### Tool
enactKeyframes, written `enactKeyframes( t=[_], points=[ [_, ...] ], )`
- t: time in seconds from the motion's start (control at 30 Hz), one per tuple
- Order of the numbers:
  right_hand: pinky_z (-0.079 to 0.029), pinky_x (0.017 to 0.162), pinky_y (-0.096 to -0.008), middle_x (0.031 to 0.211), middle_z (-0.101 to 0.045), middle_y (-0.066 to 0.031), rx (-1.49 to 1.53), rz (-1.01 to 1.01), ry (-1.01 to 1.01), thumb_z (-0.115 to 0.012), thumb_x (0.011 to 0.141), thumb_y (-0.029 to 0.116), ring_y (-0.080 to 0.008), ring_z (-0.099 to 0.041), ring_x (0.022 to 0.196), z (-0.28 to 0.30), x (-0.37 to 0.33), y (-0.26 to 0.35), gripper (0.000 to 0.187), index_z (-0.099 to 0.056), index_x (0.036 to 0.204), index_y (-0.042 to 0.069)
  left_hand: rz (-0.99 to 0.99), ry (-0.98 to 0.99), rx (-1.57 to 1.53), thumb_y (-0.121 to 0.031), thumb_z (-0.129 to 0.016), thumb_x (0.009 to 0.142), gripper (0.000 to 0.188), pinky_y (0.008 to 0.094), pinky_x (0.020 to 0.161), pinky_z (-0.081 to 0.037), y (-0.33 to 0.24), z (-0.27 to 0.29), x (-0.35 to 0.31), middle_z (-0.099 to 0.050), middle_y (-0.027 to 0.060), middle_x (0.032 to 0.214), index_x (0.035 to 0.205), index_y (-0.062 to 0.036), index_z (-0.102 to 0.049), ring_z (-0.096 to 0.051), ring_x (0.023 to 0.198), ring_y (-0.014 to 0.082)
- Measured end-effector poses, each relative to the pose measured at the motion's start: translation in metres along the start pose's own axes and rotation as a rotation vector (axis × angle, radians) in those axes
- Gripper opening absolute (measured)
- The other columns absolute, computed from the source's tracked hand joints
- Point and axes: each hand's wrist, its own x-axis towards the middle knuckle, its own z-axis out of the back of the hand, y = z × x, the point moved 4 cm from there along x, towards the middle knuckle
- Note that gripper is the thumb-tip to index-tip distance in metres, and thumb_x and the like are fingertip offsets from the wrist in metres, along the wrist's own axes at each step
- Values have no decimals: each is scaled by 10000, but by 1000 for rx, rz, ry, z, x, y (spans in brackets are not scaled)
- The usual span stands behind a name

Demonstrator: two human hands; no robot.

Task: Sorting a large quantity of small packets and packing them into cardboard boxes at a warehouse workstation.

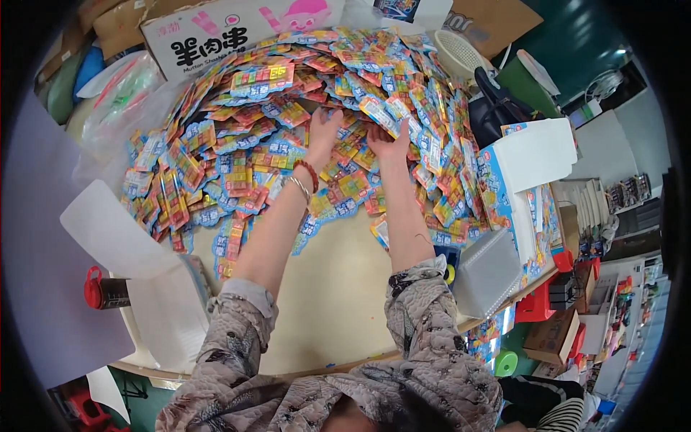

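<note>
A large heap of small colourful blister-carded packets [266, 79], blue-edged with red and yellow segments, is piled across the far half of the table [327, 302]. Both my arms stretch forward into it. My left hand [326, 135] reaches into the middle of the heap, its thumb and fingers apart and the fingertips partly lost among the packets. Just to its right, my right hand [389, 142] touches the heap with its thumb raised away from the curled fingers, beneath a pale-backed packet [379, 115]. Neither hand visibly grips a packet.
Behind the heap stands a white printed carton [237, 32]. A clear plastic bag [126, 108] lies at far left, near white sheets [119, 227] and a red-lidded bottle [108, 288]. At right are a clear plastic tray [489, 273], stacked printed cards [500, 194] and a dark bag [497, 108].
</note>
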Motion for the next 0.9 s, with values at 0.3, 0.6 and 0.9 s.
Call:
enactKeyframes(
  t=[0.3,0.6,0.9],
  points=[
    [-486,824,-468,1071,-599,-106,-267,195,183,-615,894,346,-266,-588,952,-16,47,4,356,-562,1106,65,293,74,-403,-265,-786,729,639,332,728,-511,7,-48,74,-514,120,1057,1138,51,-410,-566,962,252],
    [-495,812,-429,1069,-624,-40,-273,273,230,-604,900,350,-211,-603,937,-30,42,-20,325,-574,1124,116,168,-2,-349,-192,-824,686,1081,388,633,-572,-9,-58,90,-475,263,1207,1405,93,-69,-658,820,296],
    [-579,680,-388,957,-633,-103,-198,472,-58,-732,768,67,-236,-651,808,-20,37,-20,351,-532,1045,-12,215,-227,-269,-70,-825,612,651,382,791,-488,13,-39,89,-604,149,1044,1121,116,-465,-605,910,245]
  ],
)
